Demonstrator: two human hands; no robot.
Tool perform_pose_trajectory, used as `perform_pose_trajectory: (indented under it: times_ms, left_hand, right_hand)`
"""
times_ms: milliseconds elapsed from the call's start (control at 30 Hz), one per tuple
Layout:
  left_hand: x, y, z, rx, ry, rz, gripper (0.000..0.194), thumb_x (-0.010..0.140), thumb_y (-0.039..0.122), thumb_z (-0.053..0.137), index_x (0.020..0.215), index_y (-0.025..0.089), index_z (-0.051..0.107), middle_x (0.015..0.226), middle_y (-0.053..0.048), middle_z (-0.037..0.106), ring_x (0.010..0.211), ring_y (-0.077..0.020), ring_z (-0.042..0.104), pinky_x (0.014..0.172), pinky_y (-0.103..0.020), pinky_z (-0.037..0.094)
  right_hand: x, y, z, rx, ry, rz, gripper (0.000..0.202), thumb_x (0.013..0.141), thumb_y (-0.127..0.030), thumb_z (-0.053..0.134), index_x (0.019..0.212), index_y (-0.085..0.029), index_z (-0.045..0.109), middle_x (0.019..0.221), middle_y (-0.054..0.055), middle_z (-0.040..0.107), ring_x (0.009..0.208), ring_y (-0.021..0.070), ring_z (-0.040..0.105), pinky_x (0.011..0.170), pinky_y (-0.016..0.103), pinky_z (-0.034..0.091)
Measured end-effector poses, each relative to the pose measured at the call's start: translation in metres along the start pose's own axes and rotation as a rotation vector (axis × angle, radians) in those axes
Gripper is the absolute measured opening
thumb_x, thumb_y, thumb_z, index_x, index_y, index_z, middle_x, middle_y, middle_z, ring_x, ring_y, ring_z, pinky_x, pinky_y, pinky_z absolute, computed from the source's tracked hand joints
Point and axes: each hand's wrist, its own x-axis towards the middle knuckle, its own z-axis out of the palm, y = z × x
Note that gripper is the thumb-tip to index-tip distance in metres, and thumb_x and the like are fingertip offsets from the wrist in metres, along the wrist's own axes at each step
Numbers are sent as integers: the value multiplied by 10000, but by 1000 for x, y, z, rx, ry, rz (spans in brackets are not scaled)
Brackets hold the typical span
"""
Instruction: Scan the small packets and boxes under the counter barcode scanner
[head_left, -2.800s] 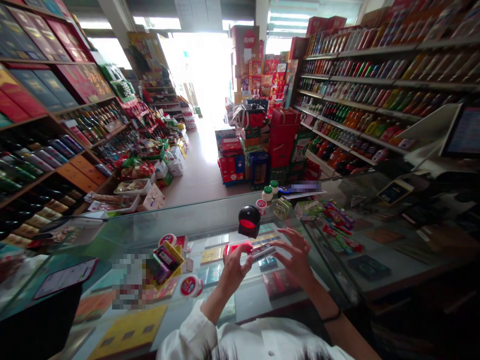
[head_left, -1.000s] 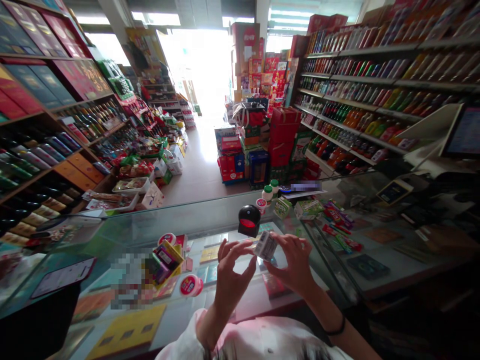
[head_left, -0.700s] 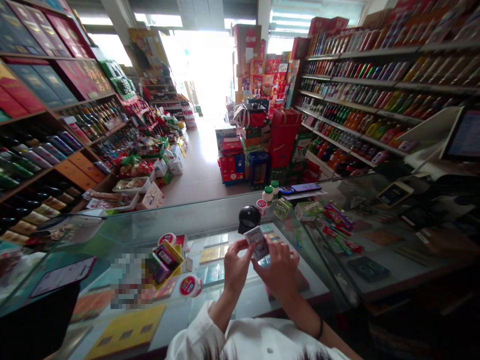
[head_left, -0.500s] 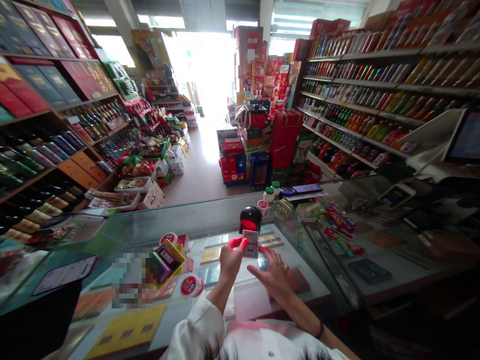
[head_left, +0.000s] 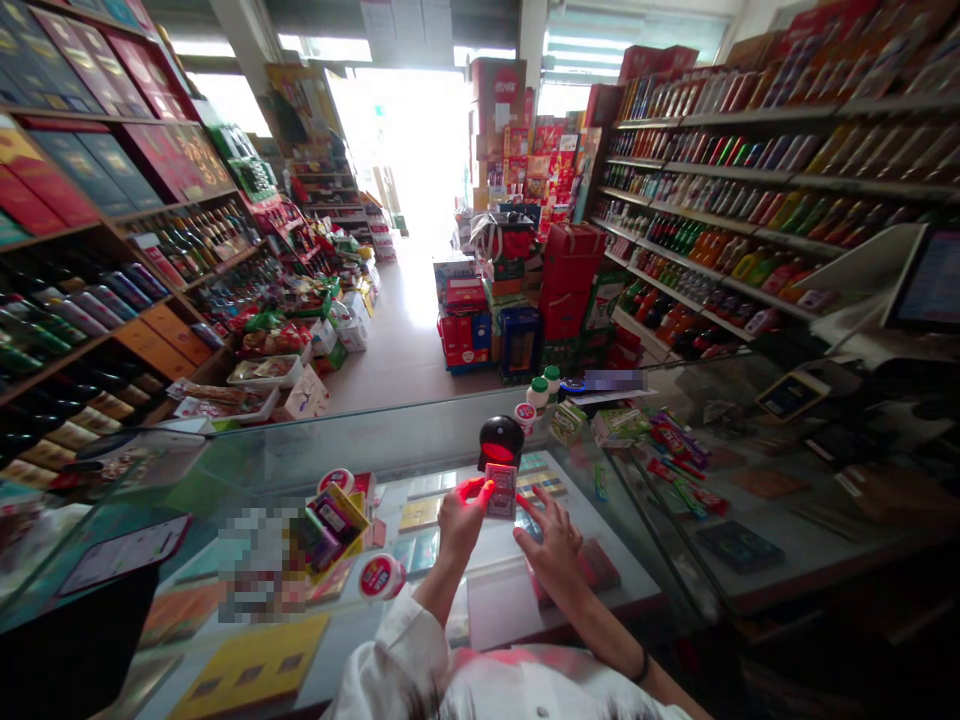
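My left hand [head_left: 463, 520] pinches a small pack of playing cards [head_left: 501, 498] by its left edge, thumb and fingers closed on it. The pack stands upright, with its patterned face towards me. Just behind it sits a black desktop barcode scanner [head_left: 501, 436], glowing red onto the pack and my fingertips. My right hand [head_left: 553, 540] is open beside the pack's right edge, fingers spread; whether a fingertip touches the pack, I cannot tell.
The glass counter [head_left: 420, 420] carries a red-and-white round tub [head_left: 381, 577], several small colourful packs [head_left: 334, 520], white bottles with green caps [head_left: 538, 392] and candy packs [head_left: 682, 450]. A tablet [head_left: 127, 552] lies at left, a monitor [head_left: 930, 280] stands at right. Beyond are stocked shelves.
My right hand has shifted slightly to the right, its thumb farther from the pack. My left hand and the pack have barely moved, and the pack looks redder in the light.
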Motion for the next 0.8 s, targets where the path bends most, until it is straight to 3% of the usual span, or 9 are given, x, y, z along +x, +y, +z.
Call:
perform_pose_trajectory:
  times_ms: [200,400,567,800]
  left_hand:
    - [-25,0,-23,73,69,124,221,822,421,683,951,251,741,942,-40,792,958,-246,727,955,-423,518]
    - [-58,-23,-43,373,162,391,138,884,260,637,1006,276,701,1021,-24,776,1073,-257,682,1112,-527,369]
    - [-72,-46,-54,603,233,483,206,946,233,568,1094,272,706,1054,-32,778,1083,-246,677,1105,-480,370]
    - [-96,-62,-76,794,378,549,411,936,188,570,1342,230,619,1302,-75,699,1236,-268,587,1098,-430,383]
  right_hand:
    - [-1,1,9,95,-45,-64,468,846,-301,572,1297,-398,649,1440,15,600,1356,311,501,1101,579,325]
    - [-3,-10,23,86,-67,-212,550,876,-375,663,1410,-370,532,1330,19,682,1217,269,609,1039,466,337]
    - [5,-19,31,-14,-83,-380,197,978,-359,602,1125,-414,722,1109,-33,773,1139,230,608,988,421,262]
    - [22,-37,48,-113,-53,-582,166,996,-377,598,962,-352,758,908,-23,778,1034,205,582,951,401,200]
